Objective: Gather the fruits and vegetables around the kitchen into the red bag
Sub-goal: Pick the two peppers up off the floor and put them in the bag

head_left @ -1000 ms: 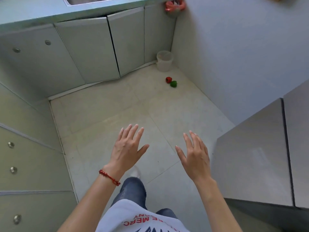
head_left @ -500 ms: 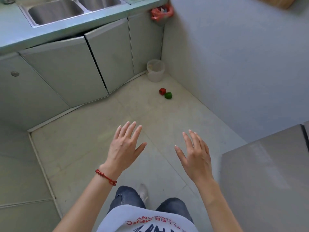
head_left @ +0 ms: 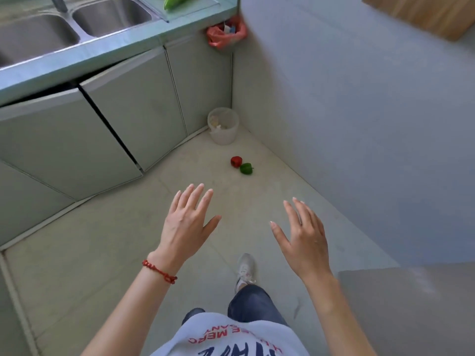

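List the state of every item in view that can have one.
left hand: open, empty
right hand: open, empty
red pepper: on floor, touching green pepper
red bag: hanging at the counter's end, mouth open
white bin: upright, uncovered
cabinet door: ajar

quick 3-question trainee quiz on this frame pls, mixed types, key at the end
1. True or false: the red pepper and green pepper lie on the floor side by side.
2. What hangs at the counter's end by the wall? A) red bag B) towel C) pan
3. Fill in: the left hand and right hand are both ____, holding nothing.

Key: 1 true; 2 A; 3 open
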